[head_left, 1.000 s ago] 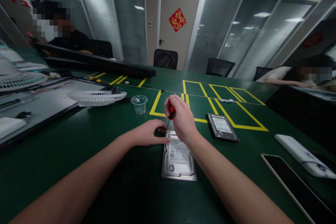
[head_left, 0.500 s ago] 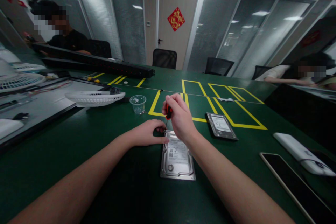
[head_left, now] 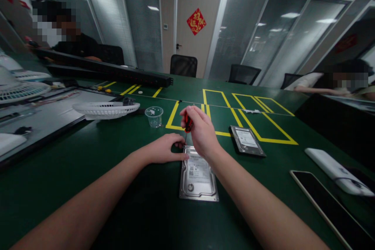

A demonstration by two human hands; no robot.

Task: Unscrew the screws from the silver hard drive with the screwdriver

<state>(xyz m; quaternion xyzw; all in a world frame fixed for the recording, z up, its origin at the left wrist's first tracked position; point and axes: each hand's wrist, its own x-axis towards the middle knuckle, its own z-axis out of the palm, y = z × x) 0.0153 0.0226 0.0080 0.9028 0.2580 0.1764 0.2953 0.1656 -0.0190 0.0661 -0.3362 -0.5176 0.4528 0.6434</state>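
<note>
A silver hard drive [head_left: 197, 181] with a white printed label lies flat on the green table. My left hand [head_left: 165, 148] is at its far left corner, thumb on the drive's left edge and fingers curled near the corner. In my closed right hand [head_left: 202, 129] is a red and black screwdriver [head_left: 188, 124], held upright. Its thin shaft points down to the drive's far left corner, and its tip is hard to make out beside my left fingertips. My right hand and wrist cover part of the drive's far right side.
A clear plastic cup [head_left: 154, 117] stands left of my hands, near a white fan grille [head_left: 105, 110]. To the right lie a second hard drive [head_left: 247, 140], a phone [head_left: 325, 207] and a white power bank [head_left: 336, 170]. Yellow tape [head_left: 277, 140] marks the table; two people sit beyond.
My right hand's fingers have shifted slightly around the screwdriver handle, which appears turned a little. My left hand and the hard drive stay in place.
</note>
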